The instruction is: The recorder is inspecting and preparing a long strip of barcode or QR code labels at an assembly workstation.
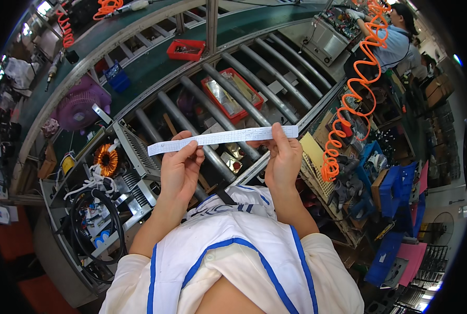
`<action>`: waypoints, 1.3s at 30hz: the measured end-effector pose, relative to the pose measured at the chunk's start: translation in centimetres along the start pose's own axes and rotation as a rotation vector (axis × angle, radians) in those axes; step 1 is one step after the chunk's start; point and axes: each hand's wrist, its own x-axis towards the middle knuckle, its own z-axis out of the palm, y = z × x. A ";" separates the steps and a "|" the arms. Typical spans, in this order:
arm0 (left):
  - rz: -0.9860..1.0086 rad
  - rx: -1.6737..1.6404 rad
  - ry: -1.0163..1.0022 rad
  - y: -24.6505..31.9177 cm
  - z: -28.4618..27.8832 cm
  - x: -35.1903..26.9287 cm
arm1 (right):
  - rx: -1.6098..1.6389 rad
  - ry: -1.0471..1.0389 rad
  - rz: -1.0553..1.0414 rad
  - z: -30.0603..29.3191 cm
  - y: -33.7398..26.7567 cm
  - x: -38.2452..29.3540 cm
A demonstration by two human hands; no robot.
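Note:
A long, narrow strip of white paper (225, 137) printed with a ruled grid is stretched between my two hands. My left hand (182, 165) pinches it between thumb and fingers, a little in from its left end. Near the right end, my right hand (282, 157) grips it with the thumb on top. The strip is held above the metal rollers (217, 157) of a conveyor. To the left of my left hand stands an opened metal machine chassis (139, 153), with a copper-wound toroidal coil (106, 160) and a looped black cable (74, 219).
A red tray (257, 103) lies beneath the rollers. Another red bin (185, 50) and a blue bin (117, 77) sit on the green bench, near a purple fan (80, 104). At right hangs an orange coiled air hose (359, 78); a co-worker (386, 43) handles another machine (327, 39).

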 end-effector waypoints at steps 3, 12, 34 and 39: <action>0.033 0.018 -0.066 1.0 1.3 0.1 | 0.020 0.007 -0.069 0.7 -1.2 0.4; 0.126 0.020 -0.206 3.2 5.1 0.2 | -0.017 0.070 -0.271 2.5 -4.9 0.9; 0.140 0.017 -0.220 3.9 5.8 -0.8 | 0.024 0.008 -0.356 2.0 -5.0 0.2; 0.142 0.023 -0.220 3.9 6.1 -1.0 | 0.019 0.020 -0.358 1.8 -5.0 0.0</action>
